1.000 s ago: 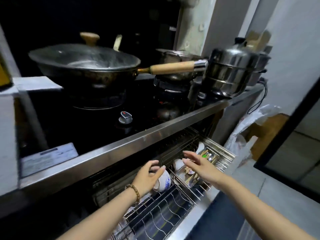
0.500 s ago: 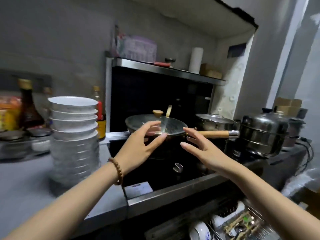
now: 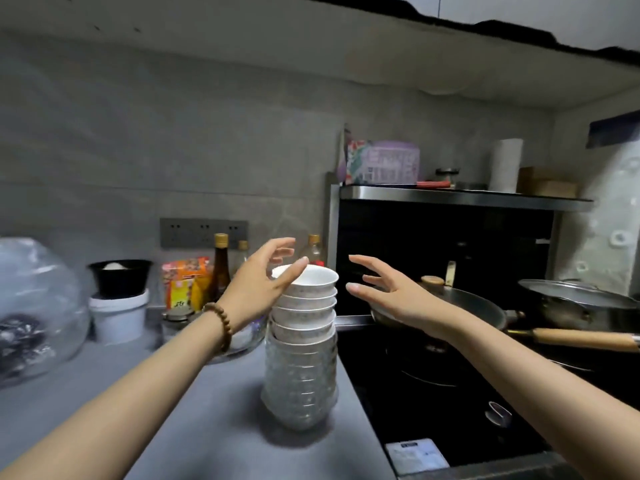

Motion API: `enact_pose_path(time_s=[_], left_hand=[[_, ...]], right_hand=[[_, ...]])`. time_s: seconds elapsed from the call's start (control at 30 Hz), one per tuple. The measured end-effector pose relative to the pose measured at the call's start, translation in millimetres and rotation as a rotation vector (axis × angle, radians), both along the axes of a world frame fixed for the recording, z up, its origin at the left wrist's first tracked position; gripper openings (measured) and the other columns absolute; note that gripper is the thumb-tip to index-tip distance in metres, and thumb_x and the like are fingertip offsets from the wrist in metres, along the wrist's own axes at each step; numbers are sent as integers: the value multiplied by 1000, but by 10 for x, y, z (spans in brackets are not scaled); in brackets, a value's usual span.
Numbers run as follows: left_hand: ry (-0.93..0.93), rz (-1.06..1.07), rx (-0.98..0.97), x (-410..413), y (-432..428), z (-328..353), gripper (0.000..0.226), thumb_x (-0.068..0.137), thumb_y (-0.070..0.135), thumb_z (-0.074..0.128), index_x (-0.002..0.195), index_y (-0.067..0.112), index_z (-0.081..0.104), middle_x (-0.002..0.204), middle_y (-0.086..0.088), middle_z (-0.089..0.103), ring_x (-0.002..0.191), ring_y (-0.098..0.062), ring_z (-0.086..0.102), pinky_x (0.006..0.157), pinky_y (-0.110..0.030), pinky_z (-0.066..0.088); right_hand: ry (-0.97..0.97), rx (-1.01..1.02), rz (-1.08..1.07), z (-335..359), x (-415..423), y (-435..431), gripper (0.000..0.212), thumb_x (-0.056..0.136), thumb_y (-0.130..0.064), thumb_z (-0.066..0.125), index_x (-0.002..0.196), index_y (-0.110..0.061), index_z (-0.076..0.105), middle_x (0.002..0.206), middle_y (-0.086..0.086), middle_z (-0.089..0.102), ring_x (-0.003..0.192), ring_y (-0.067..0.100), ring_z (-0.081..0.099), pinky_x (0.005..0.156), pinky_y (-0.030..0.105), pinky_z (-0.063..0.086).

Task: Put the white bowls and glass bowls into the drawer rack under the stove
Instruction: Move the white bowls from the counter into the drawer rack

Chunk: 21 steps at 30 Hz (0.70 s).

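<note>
A tall stack of bowls stands on the grey counter (image 3: pixel 214 427) beside the stove. Its upper part is several white bowls (image 3: pixel 306 299); its lower part is several patterned glass bowls (image 3: pixel 300 382). My left hand (image 3: pixel 263 285) is open at the left side of the top white bowl, thumb at its rim. My right hand (image 3: pixel 384 292) is open to the right of the stack, a short gap away, holding nothing. The drawer rack under the stove is out of view.
A black stove (image 3: pixel 433 386) lies right of the stack, with a lidded wok (image 3: pixel 450 306) and its wooden handle (image 3: pixel 581 339). Behind the stack are bottles (image 3: pixel 220 268), a snack bag (image 3: pixel 187 285), a white tub (image 3: pixel 117 313) and a large glass bowl (image 3: pixel 31 306).
The view rose from the drawer rack to the counter. Both hands left the rack, empty, and moved left to either side of the bowl stack.
</note>
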<state>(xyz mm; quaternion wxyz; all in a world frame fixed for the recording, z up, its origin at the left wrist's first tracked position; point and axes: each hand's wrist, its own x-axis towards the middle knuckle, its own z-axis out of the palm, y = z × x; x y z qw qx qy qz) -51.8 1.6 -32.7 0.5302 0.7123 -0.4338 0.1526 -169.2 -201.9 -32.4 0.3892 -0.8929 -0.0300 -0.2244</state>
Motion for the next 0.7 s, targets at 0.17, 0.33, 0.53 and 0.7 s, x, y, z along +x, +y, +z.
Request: enact_pose_path(time_s=[0.17,0.33,0.53,0.7], left_hand=[[129,66,125,403,68,-218,73,69,62,55,131,25,46,129,0,55,118,-16,52,101,-33,44],[134,-12,178,529,-39,-325,64,70,59,60,126,27,51,123,6,57,118,-13,52,102,-35,44],[125,-27,135,574,-119,-337,56,65,64,59,108,29,61,114,11,62,109,-8,56,91,-24,48],[140,-30,10,529,-164,-384,37,68,55,62,87,23,62,96,12,65,98,-2,58,75,-12,43]], right_hand=[[28,-15,15,-3,354,93,55,84,-47,61,135,-41,39,151,-13,32,136,14,35,103,27,33],[20,40,60,-64,544,106,45,83,-41,65,126,-33,54,145,-9,42,130,16,46,109,36,38],[-57,1,68,-124,639,114,15,82,-33,69,93,-23,70,122,-13,60,120,2,53,108,30,39],[-94,47,61,-164,683,118,13,81,-26,71,78,-13,71,110,-8,65,117,-2,54,109,31,38]])
